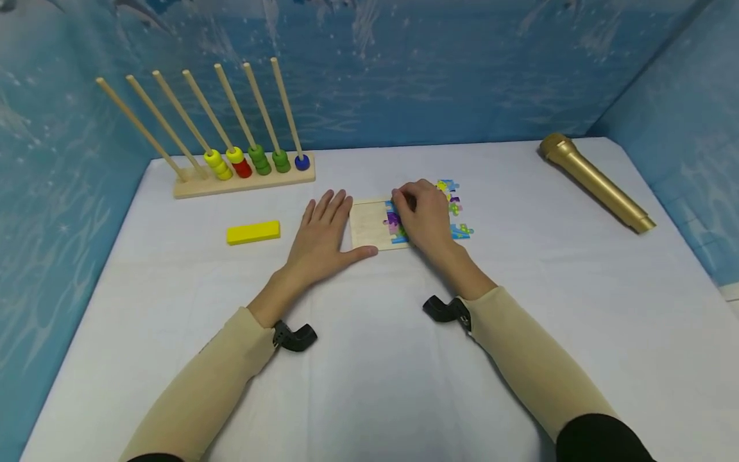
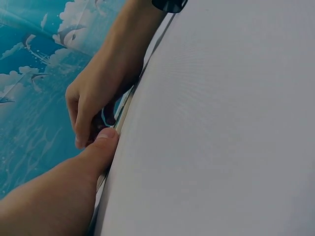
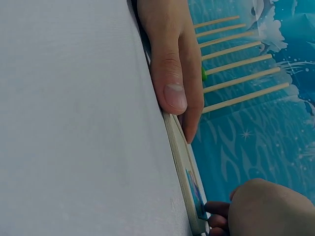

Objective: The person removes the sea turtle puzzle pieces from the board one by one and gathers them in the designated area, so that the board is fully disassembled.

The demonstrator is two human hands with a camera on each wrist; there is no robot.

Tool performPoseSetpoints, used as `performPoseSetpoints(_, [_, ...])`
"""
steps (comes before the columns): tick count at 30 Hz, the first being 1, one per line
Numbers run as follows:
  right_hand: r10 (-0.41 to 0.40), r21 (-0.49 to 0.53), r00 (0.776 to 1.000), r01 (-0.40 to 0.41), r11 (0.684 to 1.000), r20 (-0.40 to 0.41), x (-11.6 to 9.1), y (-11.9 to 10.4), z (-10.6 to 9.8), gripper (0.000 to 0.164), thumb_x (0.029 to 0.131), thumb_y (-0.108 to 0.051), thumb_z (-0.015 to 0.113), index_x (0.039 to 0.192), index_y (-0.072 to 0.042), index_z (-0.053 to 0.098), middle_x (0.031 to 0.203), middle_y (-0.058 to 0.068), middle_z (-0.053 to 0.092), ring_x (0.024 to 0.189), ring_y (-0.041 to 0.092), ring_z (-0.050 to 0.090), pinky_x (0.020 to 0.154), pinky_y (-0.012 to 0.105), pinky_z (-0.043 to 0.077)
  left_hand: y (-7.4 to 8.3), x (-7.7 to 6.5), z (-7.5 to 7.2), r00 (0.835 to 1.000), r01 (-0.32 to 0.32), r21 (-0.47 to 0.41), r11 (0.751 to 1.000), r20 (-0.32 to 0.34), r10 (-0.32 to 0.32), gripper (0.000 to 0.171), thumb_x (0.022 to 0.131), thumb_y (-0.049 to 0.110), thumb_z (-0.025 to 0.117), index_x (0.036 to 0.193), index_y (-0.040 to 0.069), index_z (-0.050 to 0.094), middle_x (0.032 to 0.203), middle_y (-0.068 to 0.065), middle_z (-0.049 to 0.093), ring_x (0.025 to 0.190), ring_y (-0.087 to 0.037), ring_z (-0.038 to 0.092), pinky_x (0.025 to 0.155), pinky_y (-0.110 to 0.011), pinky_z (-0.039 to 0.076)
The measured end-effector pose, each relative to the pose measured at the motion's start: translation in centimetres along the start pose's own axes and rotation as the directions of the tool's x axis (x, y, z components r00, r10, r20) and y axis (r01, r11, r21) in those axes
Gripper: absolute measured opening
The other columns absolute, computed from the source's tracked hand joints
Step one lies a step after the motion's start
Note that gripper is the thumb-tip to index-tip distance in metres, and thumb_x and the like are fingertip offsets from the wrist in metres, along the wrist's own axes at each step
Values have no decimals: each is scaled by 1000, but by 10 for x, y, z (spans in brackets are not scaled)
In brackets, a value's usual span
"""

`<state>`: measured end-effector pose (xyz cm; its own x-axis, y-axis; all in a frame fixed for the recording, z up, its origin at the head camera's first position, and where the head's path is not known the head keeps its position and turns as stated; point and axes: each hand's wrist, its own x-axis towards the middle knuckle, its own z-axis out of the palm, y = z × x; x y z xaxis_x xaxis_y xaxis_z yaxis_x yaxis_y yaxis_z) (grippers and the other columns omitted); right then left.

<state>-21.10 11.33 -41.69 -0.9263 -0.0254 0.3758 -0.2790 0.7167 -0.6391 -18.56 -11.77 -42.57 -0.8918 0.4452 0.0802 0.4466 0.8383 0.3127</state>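
Observation:
A shallow wooden puzzle tray (image 1: 367,224) lies on the table, its right part filled with joined, colourful jigsaw pieces (image 1: 395,221). My left hand (image 1: 319,240) rests flat at the tray's left side, fingers straight, its thumb on the near edge. Over the filled part, my right hand (image 1: 424,215) has its fingers curled and pinches at a puzzle piece that the hand mostly hides. In the right wrist view its fingertips (image 3: 216,209) meet the blue pieces (image 3: 196,195) at the tray. More loose jigsaw pieces (image 1: 462,231) lie just right of that hand.
A wooden bead abacus (image 1: 245,186) with upright rods stands at the back left. Nearer lies a yellow block (image 1: 253,232), left of the left hand. A gold microphone (image 1: 597,183) lies at the back right. Blue walls (image 1: 439,83) bound the white table.

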Motion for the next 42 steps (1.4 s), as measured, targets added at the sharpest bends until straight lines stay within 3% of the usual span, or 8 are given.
performPoseSetpoints(7, [-3, -36, 1000, 3, 999, 6, 1, -4, -5, 31, 107, -24, 62, 114, 2, 78, 98, 16, 70, 88, 29, 58, 82, 41, 43, 2, 3, -5, 1000, 0, 16, 1000, -2, 0, 113, 90, 82, 56, 170, 11, 20, 178, -8, 15, 165, -28, 6, 134, -53, 0])
performPoseSetpoints(14, [21, -69, 993, -13, 998, 118, 3, -9, -6, 28, 112, -17, 50, 110, 0, 72, 102, 17, 62, 92, 29, 56, 82, 41, 48, 3, 3, -6, 1000, 7, 11, 1000, 7, -7, 113, 89, 82, 56, 169, 11, 21, 178, -8, 15, 165, -28, 6, 134, -52, 0])
performPoseSetpoints(22, [57, -106, 981, -38, 994, 183, 5, -7, -4, 30, 115, -17, 41, 112, 1, 65, 108, 17, 57, 98, 29, 55, 89, 42, 49, 4, 4, -6, 1000, 5, 6, 1000, 10, -5, 112, 89, 82, 57, 169, 11, 21, 178, -8, 15, 165, -28, 6, 134, -52, -1])
performPoseSetpoints(34, [61, -50, 983, -53, 997, 172, 4, -5, 0, 28, 114, -20, 44, 119, 2, 61, 110, 16, 56, 97, 29, 54, 86, 39, 47, 3, 0, -8, 1000, 5, -10, 1000, 11, -5, 112, 89, 79, 60, 169, 10, 24, 177, -10, 17, 165, -30, 7, 134, -53, 0])
performPoseSetpoints(42, [21, 101, 994, -32, 994, 105, 6, -1, -1, 18, 106, -18, 63, 106, -1, 65, 87, 13, 62, 79, 24, 54, 71, 30, 41, 2, -1, -7, 1000, 15, -4, 1000, 15, -15, 112, 89, 80, 59, 169, 10, 23, 177, -10, 17, 165, -29, 7, 134, -53, 0])
